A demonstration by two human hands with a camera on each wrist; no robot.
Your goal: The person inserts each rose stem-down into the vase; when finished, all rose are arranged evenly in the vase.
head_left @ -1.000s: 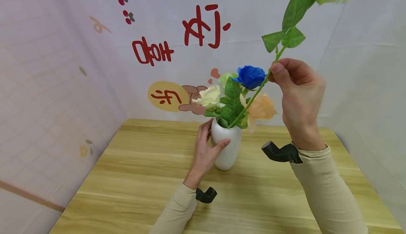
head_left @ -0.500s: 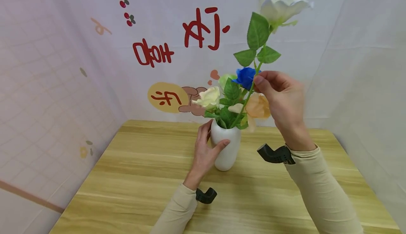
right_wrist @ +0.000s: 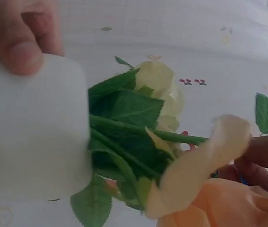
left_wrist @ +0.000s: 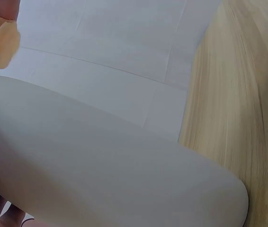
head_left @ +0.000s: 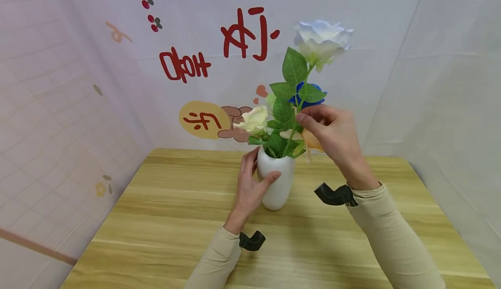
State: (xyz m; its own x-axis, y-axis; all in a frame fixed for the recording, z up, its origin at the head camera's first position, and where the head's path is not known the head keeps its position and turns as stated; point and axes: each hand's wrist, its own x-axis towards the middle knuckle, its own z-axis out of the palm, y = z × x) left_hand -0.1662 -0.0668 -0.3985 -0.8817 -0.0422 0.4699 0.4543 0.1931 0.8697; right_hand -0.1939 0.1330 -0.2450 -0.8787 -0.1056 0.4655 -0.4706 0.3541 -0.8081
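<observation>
A white vase (head_left: pixel 277 180) stands upright on the wooden table, and my left hand (head_left: pixel 252 189) grips its left side with thumb and fingers around it. My right hand (head_left: pixel 332 132) pinches the green stem of a white rose (head_left: pixel 322 41) above the vase, the stem's lower end inside its mouth. In the vase are a cream rose (head_left: pixel 254 120), a blue rose (head_left: pixel 313 95) and a peach rose (head_left: pixel 311 140), the last partly behind my right hand. In the right wrist view several stems (right_wrist: pixel 143 131) run into the vase's mouth.
The wooden table (head_left: pixel 176 219) meets a white printed backdrop (head_left: pixel 352 1) with red characters and cartoon figures. Fabric walls (head_left: pixel 462 119) close in both sides. A dark wrist camera (head_left: pixel 334 194) sits on each wrist.
My right hand has moved left and down with the white rose, whose bloom has dropped lower and stem stands steeper in the vase. My left hand keeps its grip on the vase.
</observation>
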